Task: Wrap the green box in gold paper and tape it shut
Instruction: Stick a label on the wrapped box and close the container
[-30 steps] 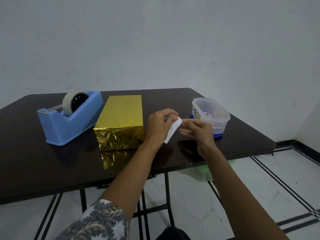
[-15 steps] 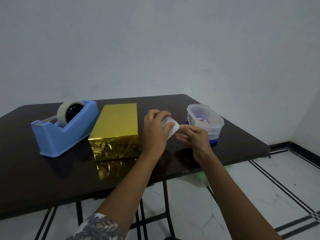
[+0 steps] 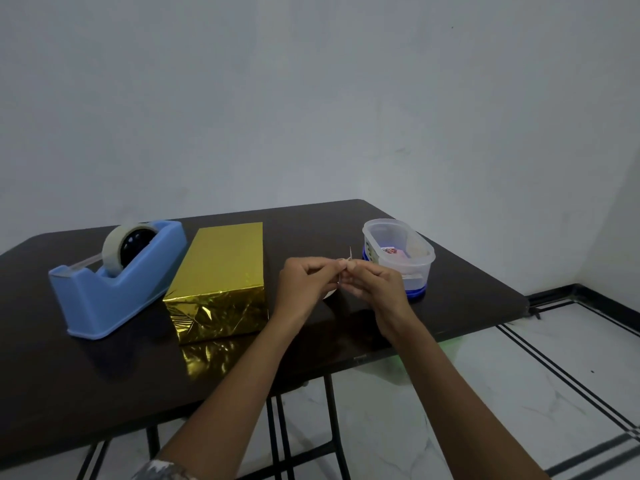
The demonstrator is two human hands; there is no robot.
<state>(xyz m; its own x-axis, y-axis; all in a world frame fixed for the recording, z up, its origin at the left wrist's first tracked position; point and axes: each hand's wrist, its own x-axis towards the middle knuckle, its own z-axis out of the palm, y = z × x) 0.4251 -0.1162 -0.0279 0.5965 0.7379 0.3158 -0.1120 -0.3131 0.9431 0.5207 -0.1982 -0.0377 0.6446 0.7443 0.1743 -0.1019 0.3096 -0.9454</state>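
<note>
The left hand (image 3: 304,285) and right hand (image 3: 375,289) each pinch a small white paper slip (image 3: 329,294) in tight grips beside the gold-foil-wrapped rectangular box (image 3: 221,268).

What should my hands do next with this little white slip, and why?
Probably peel the white slip apart at its top edge: left hand and right hand both pinch it there, beside the gold-wrapped box, which already looks fully covered.

white slip (image 3: 330,293) mostly hidden, tub (image 3: 417,277) contents unclear
</note>
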